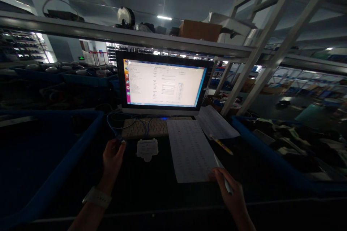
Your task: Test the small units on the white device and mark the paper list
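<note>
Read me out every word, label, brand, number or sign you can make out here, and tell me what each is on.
Nothing legible enough to quote.
Monitor: lines of on-screen text, too small.
Long paper sheet: printed rows, blurred.
White box: label lines, blurred.
Keyboard: key markings, too small.
Green lit sign, far left background: marking too small.

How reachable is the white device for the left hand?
Reachable, probably yes: the white device lies near the left hand with nothing visibly between, though that hand's grip on the cable end might need releasing.
</note>
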Available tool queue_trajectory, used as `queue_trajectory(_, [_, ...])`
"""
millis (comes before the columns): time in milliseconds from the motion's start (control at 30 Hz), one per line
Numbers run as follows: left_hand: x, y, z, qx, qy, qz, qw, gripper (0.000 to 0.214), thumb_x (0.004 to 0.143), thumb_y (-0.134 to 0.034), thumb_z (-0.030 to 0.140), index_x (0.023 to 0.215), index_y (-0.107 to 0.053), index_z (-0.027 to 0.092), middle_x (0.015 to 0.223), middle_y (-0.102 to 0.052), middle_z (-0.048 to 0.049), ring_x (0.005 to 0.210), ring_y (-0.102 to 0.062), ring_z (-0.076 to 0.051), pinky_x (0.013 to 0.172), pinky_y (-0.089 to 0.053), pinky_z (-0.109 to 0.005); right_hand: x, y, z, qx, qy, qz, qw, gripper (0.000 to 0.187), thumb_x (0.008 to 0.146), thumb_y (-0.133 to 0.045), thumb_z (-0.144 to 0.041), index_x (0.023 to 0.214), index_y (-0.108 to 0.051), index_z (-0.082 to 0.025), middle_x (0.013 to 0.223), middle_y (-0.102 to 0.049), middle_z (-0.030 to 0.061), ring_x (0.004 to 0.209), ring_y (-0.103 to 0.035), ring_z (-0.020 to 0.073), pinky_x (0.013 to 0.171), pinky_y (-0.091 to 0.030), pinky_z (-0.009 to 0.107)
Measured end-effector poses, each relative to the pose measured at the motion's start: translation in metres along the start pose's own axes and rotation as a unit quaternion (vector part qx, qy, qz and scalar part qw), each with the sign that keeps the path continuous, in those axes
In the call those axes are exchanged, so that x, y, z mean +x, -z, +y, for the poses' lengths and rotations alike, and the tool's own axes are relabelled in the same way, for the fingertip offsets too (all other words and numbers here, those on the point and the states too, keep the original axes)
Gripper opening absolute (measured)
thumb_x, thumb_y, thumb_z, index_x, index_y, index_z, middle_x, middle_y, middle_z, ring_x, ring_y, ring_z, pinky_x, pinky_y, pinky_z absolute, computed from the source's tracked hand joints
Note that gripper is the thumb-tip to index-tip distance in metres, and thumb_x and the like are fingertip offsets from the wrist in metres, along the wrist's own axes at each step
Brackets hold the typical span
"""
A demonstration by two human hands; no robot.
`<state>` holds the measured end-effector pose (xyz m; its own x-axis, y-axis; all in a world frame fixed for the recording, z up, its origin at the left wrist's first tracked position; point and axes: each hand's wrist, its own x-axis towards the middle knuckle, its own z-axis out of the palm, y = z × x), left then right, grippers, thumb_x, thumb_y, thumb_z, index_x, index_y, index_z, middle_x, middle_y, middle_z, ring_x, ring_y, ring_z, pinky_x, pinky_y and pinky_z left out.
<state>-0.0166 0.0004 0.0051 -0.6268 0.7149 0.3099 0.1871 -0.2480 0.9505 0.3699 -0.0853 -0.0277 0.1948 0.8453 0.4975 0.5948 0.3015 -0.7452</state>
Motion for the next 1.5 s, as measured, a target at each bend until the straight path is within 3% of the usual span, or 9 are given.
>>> queue_trajectory(1500, [0.0002, 0.0014, -0.0037, -0.006, -0.018, -0.013, 1.000, 0.039, 0.057, -0.069, 0.046, 0.079, -0.058, 0.017, 0.074, -0.061, -0.0018, 0.068, -0.058, -0.016, 0.061, -0.046, -0.027, -0.0008, -0.0007, 0.0033, -0.003, 0.007, -0.003, 1.000, 0.026, 0.086, -0.051, -0.044, 0.087, -0.064, -0.021, 0.074, -0.071, 0.0053, 0.067, -0.068, 0.0191, 0.062, -0.056, 0.023])
